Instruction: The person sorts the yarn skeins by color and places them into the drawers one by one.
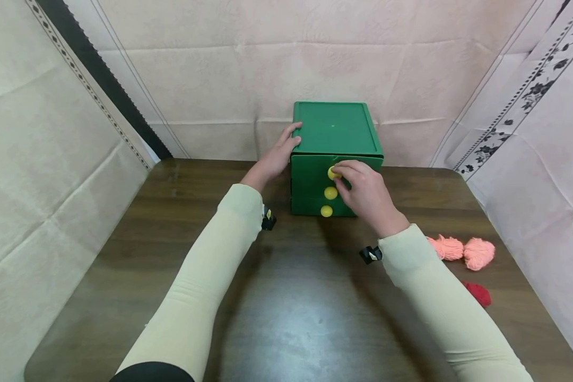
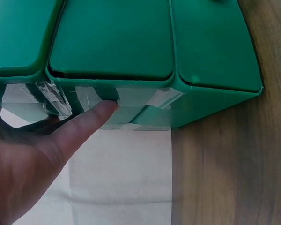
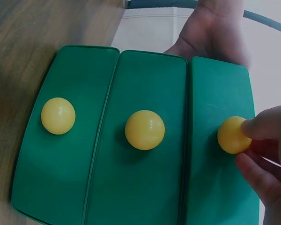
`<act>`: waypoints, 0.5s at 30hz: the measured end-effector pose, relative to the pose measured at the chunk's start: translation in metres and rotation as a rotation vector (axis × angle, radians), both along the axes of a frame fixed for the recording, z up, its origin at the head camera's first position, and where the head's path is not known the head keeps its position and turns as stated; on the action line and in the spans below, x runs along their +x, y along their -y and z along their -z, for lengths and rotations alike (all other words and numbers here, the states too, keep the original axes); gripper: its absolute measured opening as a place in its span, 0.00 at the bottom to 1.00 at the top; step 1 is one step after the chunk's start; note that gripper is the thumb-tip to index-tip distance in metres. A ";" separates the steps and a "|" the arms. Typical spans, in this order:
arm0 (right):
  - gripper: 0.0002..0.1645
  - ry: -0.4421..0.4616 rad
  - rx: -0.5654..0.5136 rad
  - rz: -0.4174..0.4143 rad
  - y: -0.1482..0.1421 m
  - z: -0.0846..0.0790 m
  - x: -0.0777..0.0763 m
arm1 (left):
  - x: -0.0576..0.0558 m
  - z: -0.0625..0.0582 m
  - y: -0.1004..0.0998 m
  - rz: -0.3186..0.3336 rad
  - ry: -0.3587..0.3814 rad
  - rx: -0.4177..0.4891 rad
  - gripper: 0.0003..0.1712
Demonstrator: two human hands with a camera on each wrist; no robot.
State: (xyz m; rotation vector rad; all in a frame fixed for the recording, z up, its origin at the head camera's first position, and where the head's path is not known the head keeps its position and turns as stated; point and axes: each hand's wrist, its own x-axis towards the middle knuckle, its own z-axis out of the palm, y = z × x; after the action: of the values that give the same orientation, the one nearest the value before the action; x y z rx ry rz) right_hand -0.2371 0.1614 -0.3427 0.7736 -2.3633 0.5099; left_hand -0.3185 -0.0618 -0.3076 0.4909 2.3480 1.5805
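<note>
A green box (image 1: 334, 127) with three stacked drawers stands at the far side of the table. Each drawer front has a round yellow knob. My right hand (image 1: 367, 193) pinches the top knob (image 3: 233, 136) between thumb and fingers. Below it are the middle knob (image 1: 331, 193) and the bottom knob (image 1: 327, 211), both untouched. My left hand (image 1: 277, 156) rests against the box's left side near the top, its thumb (image 2: 96, 115) laid straight along the taped side and fingers reaching toward the back. All three drawer fronts sit nearly level with one another.
Two pink yarn bundles, one of them a rounded skein (image 1: 479, 253), lie to the right beside my right forearm. Nearer me is a red bundle (image 1: 478, 294), partly behind the sleeve. Pale cloth (image 1: 210, 95) hangs behind and beside the brown wooden table (image 1: 172, 297).
</note>
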 end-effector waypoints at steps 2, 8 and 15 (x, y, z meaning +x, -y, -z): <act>0.13 -0.004 0.000 0.004 0.000 0.000 -0.001 | -0.001 0.000 0.000 0.004 0.010 0.010 0.30; 0.13 -0.003 -0.005 0.009 -0.001 0.001 -0.006 | -0.008 0.007 0.000 0.016 0.033 0.025 0.30; 0.13 -0.005 -0.036 -0.007 -0.003 0.005 -0.012 | -0.027 0.026 0.001 0.012 0.012 0.058 0.28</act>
State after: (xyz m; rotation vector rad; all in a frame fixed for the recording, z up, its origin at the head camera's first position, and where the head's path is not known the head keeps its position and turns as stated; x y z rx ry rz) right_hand -0.2492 0.1640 -0.3472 0.7661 -2.3409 0.5511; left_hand -0.3452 -0.0626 -0.3336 0.5049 2.2918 1.6457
